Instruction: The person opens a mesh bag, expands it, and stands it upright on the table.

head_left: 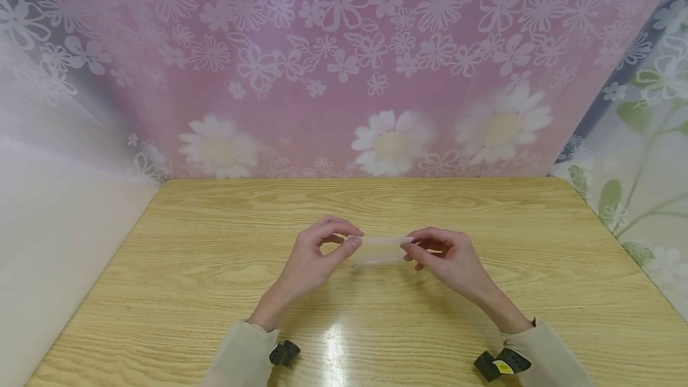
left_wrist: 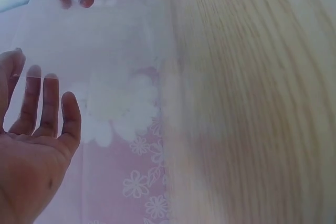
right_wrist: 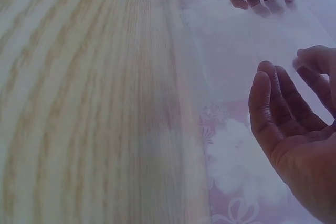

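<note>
Head view, just below and right of centre: we record the left hand (head_left: 319, 252) at the left end of a translucent plastic sheet (head_left: 380, 249) and the right hand (head_left: 448, 261) at its right end. The sheet's long axis, as seen here, runs left to right across the frame, nearly level, from one set of fingertips to the other; neither hand is nearer, since each touches its own end. Whether the lower edge meets the wooden table (head_left: 215, 291) we cannot tell.

Fingers, left to right. Left: thumb and index closed in a pinch on the sheet's upper left edge; in the left wrist view we see the other three spread apart and slightly bent. Right: thumb and index likewise pinch the upper right corner; in the right wrist view we note the remaining fingers loosely bent, close together.
</note>
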`<action>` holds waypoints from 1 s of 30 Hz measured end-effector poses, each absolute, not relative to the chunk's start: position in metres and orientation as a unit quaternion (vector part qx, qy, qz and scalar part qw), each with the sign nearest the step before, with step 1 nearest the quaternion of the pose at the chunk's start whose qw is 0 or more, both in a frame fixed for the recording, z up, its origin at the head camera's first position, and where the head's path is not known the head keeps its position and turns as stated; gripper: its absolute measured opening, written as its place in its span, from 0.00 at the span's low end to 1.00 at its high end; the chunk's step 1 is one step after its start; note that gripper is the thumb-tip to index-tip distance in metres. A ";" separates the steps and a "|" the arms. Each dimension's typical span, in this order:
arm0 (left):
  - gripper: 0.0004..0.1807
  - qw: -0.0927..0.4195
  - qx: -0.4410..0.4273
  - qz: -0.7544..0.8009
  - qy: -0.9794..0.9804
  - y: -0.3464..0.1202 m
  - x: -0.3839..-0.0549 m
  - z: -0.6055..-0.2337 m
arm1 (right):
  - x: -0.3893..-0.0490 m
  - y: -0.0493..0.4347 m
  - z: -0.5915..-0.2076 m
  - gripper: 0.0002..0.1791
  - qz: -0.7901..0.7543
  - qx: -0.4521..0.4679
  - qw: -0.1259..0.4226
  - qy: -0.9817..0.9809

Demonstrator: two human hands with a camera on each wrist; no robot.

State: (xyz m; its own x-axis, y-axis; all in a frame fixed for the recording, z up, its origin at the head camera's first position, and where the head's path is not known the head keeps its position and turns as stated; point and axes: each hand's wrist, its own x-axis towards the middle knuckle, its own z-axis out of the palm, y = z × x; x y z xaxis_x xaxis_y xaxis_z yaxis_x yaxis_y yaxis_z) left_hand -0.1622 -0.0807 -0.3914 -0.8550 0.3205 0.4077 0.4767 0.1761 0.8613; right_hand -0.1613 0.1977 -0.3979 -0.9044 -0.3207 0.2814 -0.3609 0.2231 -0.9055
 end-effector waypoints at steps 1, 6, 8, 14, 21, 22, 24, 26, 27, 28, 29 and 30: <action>0.05 0.068 -0.261 -0.586 -0.764 -0.080 -0.162 -0.391 | -0.161 0.197 -0.398 0.08 0.580 0.216 0.020 -0.785; 0.05 0.058 -0.255 -0.586 -0.767 -0.079 -0.161 -0.389 | -0.160 0.195 -0.395 0.08 0.540 0.221 0.066 -0.810; 0.05 0.052 -0.252 -0.585 -0.769 -0.078 -0.160 -0.388 | -0.160 0.193 -0.394 0.10 0.528 0.235 0.087 -0.812; 0.06 0.055 -0.264 -0.575 -0.772 -0.077 -0.160 -0.388 | -0.158 0.189 -0.390 0.11 0.543 0.280 0.103 -0.785; 0.06 0.070 -0.272 -0.568 -0.774 -0.075 -0.160 -0.386 | -0.157 0.183 -0.386 0.11 0.564 0.283 0.111 -0.768; 0.06 0.068 -0.268 -0.569 -0.775 -0.074 -0.160 -0.385 | -0.157 0.182 -0.385 0.10 0.566 0.282 0.112 -0.767; 0.05 0.063 -0.259 -0.572 -0.776 -0.073 -0.159 -0.384 | -0.157 0.180 -0.384 0.10 0.569 0.280 0.114 -0.765; 0.05 0.055 -0.251 -0.575 -0.777 -0.072 -0.159 -0.383 | -0.156 0.179 -0.383 0.09 0.575 0.276 0.114 -0.762; 0.05 0.051 -0.249 -0.577 -0.777 -0.072 -0.158 -0.382 | -0.156 0.178 -0.383 0.09 0.578 0.275 0.114 -0.759; 0.04 0.047 -0.247 -0.578 -0.776 -0.071 -0.158 -0.382 | -0.156 0.177 -0.383 0.09 0.582 0.277 0.115 -0.756; 0.04 0.044 -0.247 -0.580 -0.775 -0.071 -0.158 -0.381 | -0.157 0.176 -0.383 0.09 0.589 0.279 0.116 -0.750; 0.04 0.042 -0.247 -0.583 -0.773 -0.070 -0.158 -0.381 | -0.157 0.175 -0.383 0.09 0.595 0.282 0.117 -0.743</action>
State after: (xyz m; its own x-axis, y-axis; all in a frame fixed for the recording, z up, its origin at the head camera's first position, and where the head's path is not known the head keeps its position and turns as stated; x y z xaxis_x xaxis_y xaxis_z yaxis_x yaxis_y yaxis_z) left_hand -0.1576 -0.0700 -0.3809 -0.8746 0.3330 0.3525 0.4306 0.1989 0.8804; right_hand -0.1566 0.1751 -0.3830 -0.8134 -0.2809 0.5094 -0.5586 0.1328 -0.8187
